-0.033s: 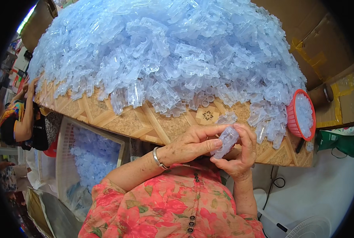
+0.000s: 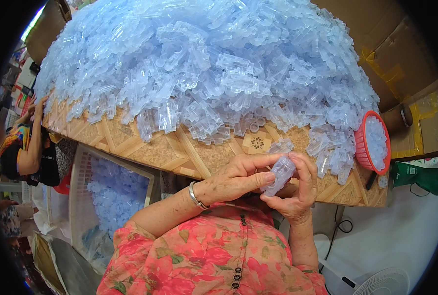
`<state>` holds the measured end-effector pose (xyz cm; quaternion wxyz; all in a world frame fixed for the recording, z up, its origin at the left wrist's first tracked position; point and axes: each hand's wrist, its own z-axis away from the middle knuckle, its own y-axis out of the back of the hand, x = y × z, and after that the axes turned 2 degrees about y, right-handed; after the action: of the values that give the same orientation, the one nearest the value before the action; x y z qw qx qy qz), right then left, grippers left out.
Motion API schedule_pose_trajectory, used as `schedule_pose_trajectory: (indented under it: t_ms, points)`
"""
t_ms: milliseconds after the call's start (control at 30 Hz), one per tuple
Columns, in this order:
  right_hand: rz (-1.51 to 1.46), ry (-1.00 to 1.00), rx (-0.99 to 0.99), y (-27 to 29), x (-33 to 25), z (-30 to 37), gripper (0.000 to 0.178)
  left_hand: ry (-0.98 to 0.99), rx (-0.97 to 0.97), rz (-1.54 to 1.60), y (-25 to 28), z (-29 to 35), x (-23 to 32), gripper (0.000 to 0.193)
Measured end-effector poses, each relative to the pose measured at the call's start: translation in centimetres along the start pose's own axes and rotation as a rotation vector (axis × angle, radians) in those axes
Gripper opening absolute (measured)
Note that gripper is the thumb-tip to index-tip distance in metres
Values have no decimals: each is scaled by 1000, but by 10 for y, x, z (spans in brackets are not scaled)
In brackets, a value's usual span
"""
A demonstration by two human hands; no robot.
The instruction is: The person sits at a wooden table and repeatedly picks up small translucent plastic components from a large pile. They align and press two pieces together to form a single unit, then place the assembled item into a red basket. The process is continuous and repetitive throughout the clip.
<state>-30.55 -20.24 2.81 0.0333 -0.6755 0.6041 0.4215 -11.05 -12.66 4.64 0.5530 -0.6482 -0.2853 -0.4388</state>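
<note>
Between my two hands, just off the table's near edge, is a small clear plastic piece, boxy and bluish. My left hand grips its left side, thumb on the near face and fingers behind. The thumb and fingers of my right hand close on its right side and lower end. Past my fingertips, a few similar pieces lie on the table. Behind them rises a big heap of clear bluish plastic parts. What the fingers press on behind the piece is hidden.
A red basket of small clear parts stands at the table's right end, near a dark tool. Below the table at left is a white crate of parts. Another person works at far left. A fan stands lower right.
</note>
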Motion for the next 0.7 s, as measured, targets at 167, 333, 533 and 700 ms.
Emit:
schedule_pose_trajectory:
  t_ms: [167,333,533,700]
  points:
    - [25,11,-6,-1,0,-1,89,-8,-10,55,3,1,-3,52]
    - [-13,-43,-33,-2,2,-3,91,-55,11,-256,5,1,3,54]
    - [-63,-106,18,-8,6,1,92,-234,13,-651,3,3,-7,60]
    - [-103,-128,-14,-6,5,-1,94,-151,-33,-493,5,3,-2,63]
